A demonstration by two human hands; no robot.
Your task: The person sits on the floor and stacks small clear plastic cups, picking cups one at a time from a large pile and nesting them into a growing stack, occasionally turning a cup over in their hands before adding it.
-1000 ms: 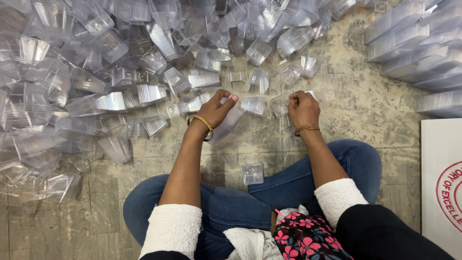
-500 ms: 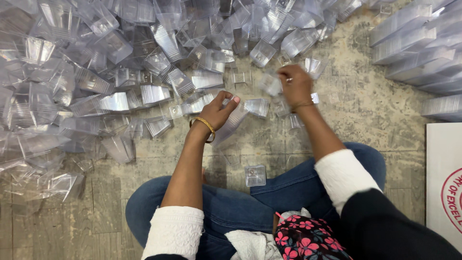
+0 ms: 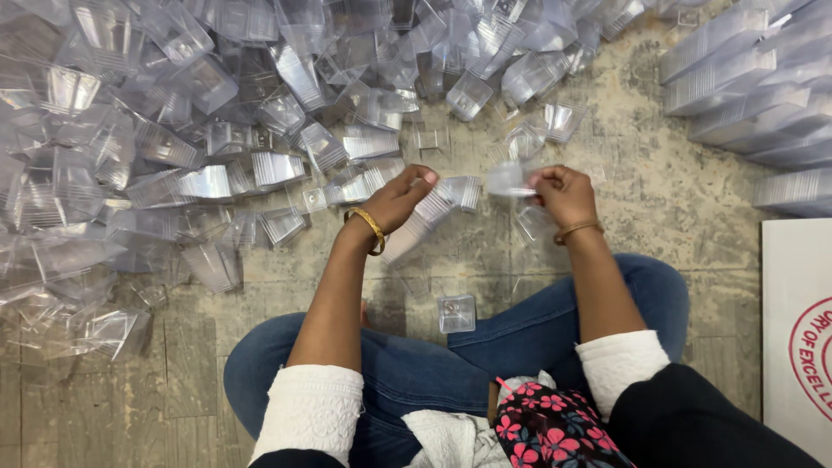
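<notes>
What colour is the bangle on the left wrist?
Gold; the bangle shows best in the head view.

white carton (image 3: 793, 347) | far right edge, on floor | flat rectangular | red round stamp

Cup heap (image 3: 217, 130) left — stacks (image 3: 754, 95) right.

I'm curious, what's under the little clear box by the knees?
The little clear box sits on the pale floor between blue-jeaned legs. Something small shows inside; it's too tiny to tell.
</notes>
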